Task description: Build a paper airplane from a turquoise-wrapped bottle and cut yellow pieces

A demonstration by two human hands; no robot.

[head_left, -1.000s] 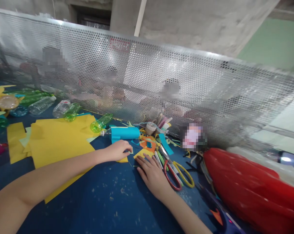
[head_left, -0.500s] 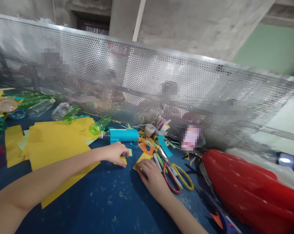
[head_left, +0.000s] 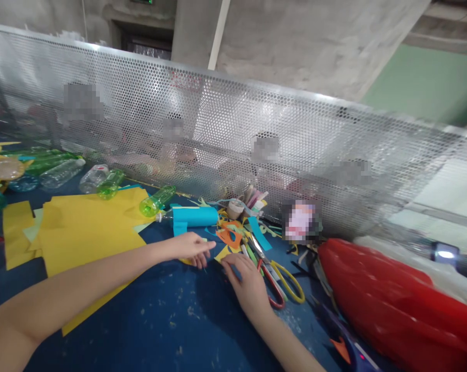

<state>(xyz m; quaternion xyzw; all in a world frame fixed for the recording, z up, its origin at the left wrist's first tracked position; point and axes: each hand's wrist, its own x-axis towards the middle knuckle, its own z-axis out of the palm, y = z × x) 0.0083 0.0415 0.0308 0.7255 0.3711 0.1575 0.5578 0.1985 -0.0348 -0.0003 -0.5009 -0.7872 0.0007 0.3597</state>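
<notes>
My left hand (head_left: 192, 249) hovers low over the blue table, its fingers curled in and pressed together. What they hold, if anything, is too small to make out; a yellow paper piece (head_left: 186, 262) shows just below. To the right, my right hand (head_left: 249, 284) has its thumb and fingertips pinched at the lower edge of a small yellow paper scrap (head_left: 222, 253). Scissors (head_left: 270, 264) with one red and one yellow handle lie against that hand. Behind both hands rests a clear bottle wrapped in blue paper (head_left: 198, 217). An orange paper cutout (head_left: 231, 235) lies nearby.
Large yellow sheets (head_left: 90, 222) cover the left side. Green bottles (head_left: 158, 200) and clear bottles (head_left: 63, 173) line the back beneath a perforated metal panel (head_left: 218, 124). A red plastic bag (head_left: 388, 294) and a dark blue glue gun (head_left: 349, 330) are at the right.
My left hand has lifted slightly and turned toward the right, its fingers curling in. My right hand's fingers have drawn together at the yellow scrap. The view has shifted a little.
</notes>
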